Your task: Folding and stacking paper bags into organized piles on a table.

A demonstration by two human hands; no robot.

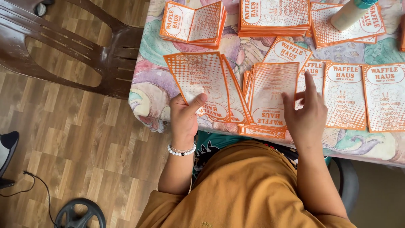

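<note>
Two bare hands work over a table covered with a pastel printed cloth (pixel 147 90) in the upper half of the frame. The left hand (pixel 184 116), wearing a white bead bracelet, pinches a fanned sheaf of orange-and-white printed paper sleeves (pixel 201 82) at its lower edge, thumb on top and fingers closed beneath. The sheaf juts past the table's lower-left edge, near the brown plastic chair (pixel 84 50).

The right hand (pixel 307 114) holds nothing: fingers spread and lightly curled, index raised, fingertips resting on the centre stack of matching paper sleeves (pixel 270 99).

Risks noted:
- The sheaf is gripped at one corner only; a loosened thumb could let sheets slide off onto the wooden floor.
- The centre stack is skewed and overhangs the near table edge; a push from the right hand could spill it.
- A cream bottle with a teal cap (pixel 351 13), lying at upper right on further sleeves, could roll.
</note>
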